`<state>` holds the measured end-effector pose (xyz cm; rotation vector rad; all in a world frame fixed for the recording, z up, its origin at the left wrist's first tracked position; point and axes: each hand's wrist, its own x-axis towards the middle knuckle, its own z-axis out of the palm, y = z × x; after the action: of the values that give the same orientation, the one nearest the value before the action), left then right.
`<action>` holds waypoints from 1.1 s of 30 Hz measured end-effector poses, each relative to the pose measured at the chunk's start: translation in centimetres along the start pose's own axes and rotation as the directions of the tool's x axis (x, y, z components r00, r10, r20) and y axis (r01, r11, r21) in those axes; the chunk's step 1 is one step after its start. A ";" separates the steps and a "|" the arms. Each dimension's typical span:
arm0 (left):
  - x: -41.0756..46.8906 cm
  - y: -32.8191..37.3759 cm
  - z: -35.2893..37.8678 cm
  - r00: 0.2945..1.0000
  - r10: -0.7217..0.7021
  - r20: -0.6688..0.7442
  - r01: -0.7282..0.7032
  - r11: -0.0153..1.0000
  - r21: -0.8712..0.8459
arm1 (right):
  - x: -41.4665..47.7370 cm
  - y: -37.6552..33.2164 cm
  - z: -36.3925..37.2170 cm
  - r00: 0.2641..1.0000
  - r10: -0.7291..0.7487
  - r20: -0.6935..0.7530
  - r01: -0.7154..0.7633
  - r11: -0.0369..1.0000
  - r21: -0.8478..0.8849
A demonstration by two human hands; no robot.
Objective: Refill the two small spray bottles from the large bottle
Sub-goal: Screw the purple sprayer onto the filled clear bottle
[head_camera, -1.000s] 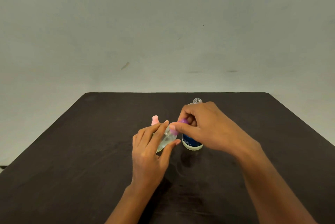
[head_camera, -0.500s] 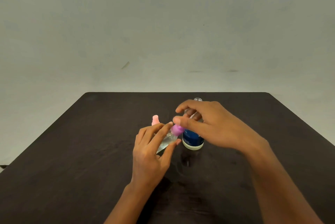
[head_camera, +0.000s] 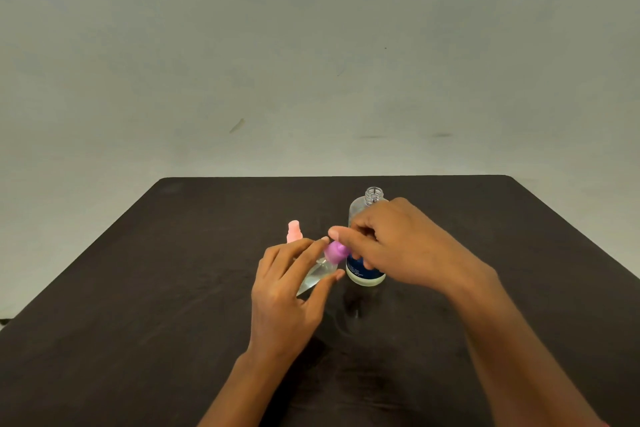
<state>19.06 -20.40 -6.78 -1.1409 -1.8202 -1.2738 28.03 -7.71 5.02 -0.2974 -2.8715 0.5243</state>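
Since a second ago the right hand (head_camera: pixel 398 243) has let up a bit on the purple spray cap (head_camera: pixel 336 251): back then its fingers were bunched right over the cap and hid most of it, half a second ago they'd lifted off so the cap showed, and now the thumb and fingertips are curled in again and touching the cap's upper right side, with most of the purple still visible. Can't really tell if it's pinching or just resting there, so call it a loose half-closed curl on the cap. The left hand (head_camera: pixel 291 291) hasn't shifted much; it's still wrapped around the small clear spray bottle (head_camera: pixel 313 277), fingers across the top and thumb underneath, holding it tilted with the cap end pointing up and right toward the big bottle. That small bottle is up off the dark table (head_camera: pixel 138 288), and there looks to be clear liquid in it. The large clear bottle (head_camera: pixel 367 267) with the blue label stands upright just behind the right hand, same spot as before, neck open with no lid on, partly hidden by the fingers. The other small spray bottle, the one with the pink cap (head_camera: pixel 294 231), stands upright just behind the left hand's fingers and hasn't budged either.
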 end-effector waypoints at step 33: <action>0.0 0.1 -0.1 0.999 -0.030 0.039 0.030 0.999 -0.010 | 0.1 0.5 0.2 0.990 -0.118 0.076 0.103 0.978 0.180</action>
<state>19.10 -20.47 -6.69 -1.1552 -1.8674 -1.2878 27.95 -7.27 4.63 -0.0881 -2.8764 0.7807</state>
